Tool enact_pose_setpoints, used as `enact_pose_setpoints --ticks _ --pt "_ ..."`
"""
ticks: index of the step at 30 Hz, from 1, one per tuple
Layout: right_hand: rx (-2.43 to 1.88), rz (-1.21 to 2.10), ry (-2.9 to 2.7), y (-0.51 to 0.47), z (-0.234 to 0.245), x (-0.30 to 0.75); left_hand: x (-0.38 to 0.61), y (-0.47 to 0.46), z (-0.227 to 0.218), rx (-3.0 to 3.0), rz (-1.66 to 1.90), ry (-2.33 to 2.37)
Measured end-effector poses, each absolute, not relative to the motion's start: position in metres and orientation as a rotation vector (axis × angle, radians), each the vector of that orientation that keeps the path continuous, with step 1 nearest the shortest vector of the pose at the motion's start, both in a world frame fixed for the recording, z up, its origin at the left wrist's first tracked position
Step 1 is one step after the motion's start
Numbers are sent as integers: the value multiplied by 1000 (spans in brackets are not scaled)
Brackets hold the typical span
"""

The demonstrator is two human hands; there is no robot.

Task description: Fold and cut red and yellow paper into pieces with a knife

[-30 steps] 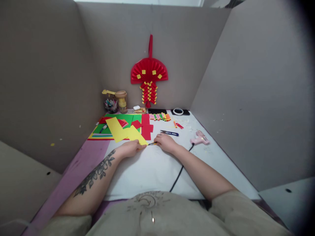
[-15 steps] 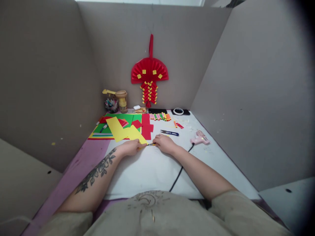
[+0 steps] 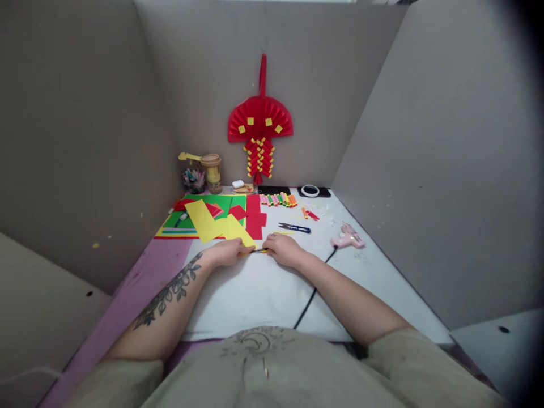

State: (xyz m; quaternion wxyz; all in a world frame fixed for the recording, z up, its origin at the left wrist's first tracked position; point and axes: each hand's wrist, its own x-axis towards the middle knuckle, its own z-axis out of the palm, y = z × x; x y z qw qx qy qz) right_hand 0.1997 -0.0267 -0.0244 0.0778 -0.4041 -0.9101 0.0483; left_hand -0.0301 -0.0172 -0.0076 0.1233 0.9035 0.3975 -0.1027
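Note:
Both of my hands rest on the white table surface, close together. My left hand has its fingers curled and pinched on one end of a small yellow paper roll. My right hand is closed on the other end of the same roll. Just beyond my left hand lie yellow paper sheets, and a red paper strip lies beside them. Blue-handled snips sit just behind my right hand.
A pink glue gun lies at the right, its black cord running toward me. Green and red sheets, a row of coloured paper rolls, a tape ring and a pen jar stand at the back. A red paper fan ornament hangs on the grey wall.
Both hands stay on the small roll. My left fingers have shifted slightly to the right along it; the view has tilted a little.

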Motion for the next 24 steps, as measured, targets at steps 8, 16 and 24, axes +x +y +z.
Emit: enact_pose_setpoints --ticks 8,16,24 --pt "-1203 153 -2755 -33 -23 192 -29 -17 -6 2602 -314 1168" --pt "-1075 130 -2775 -46 -24 173 -29 -20 2 2601 -327 1146" --pt "-1162 156 -2665 -37 -19 197 -34 -13 -5 2564 -321 1118"
